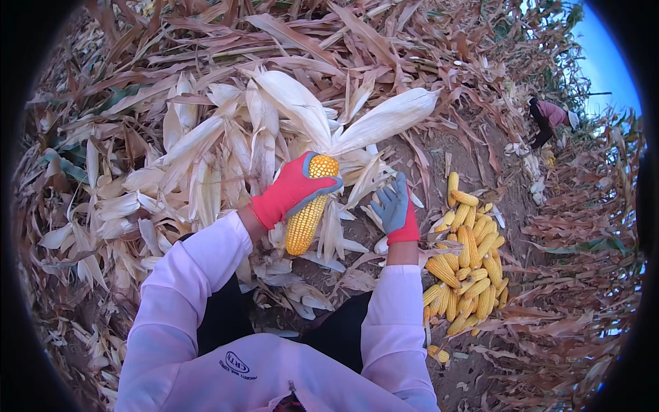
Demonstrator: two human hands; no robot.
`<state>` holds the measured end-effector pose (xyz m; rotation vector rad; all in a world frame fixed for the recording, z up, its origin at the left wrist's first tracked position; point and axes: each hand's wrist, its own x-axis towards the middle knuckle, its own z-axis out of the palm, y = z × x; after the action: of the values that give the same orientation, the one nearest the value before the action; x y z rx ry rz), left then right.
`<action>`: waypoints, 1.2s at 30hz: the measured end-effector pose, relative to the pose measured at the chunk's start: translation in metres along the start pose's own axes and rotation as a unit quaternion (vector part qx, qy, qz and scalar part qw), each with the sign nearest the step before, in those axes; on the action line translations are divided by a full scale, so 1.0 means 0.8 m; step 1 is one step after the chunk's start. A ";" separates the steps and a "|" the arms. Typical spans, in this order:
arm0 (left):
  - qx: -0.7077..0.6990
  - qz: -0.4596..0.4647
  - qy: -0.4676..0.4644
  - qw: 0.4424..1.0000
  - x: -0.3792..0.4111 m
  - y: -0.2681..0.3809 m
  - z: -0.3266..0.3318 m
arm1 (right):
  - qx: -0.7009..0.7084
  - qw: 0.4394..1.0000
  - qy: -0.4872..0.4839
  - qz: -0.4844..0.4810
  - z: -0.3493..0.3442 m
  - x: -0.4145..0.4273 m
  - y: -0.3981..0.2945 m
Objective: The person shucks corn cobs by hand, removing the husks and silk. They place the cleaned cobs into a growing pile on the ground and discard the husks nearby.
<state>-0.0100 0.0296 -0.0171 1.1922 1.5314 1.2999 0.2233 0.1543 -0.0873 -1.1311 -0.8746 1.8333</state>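
My left hand (291,188), in a red and grey work glove, grips a yellow ear of corn (307,221) near its upper end. The kernels are bare along the visible length, and pale husk leaves (383,121) spread out beyond the ear's top. To the right of the ear, my right hand (397,208) wears a matching glove. Its fingers are apart and bent a little, palm turned inward, with nothing seen in them. Loose dry husks (206,180) lie around and under my left hand.
A heap of husked corn ears (466,262) lies on the soil to my right, with one ear (437,354) apart below it. Dry corn stalks and leaves (309,36) cover the ground ahead. Another person (551,118) bends over at the far right, by standing corn plants.
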 end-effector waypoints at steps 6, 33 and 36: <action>-0.154 -0.043 0.078 0.984 0.009 -0.023 0.005 | -0.153 0.966 -0.207 0.018 0.119 -0.113 0.013; -0.223 -0.228 -0.126 0.939 -0.017 -0.036 -0.008 | -0.087 0.988 -0.029 -0.123 0.091 -0.093 -0.016; -0.154 -0.230 -0.138 0.951 -0.021 -0.044 0.005 | -0.107 0.980 -0.047 -0.161 0.090 -0.090 -0.006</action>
<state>-0.0074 0.0130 -0.0526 0.7239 1.2478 0.9665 0.1791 0.0823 -0.0301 -0.9702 -1.2570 1.5615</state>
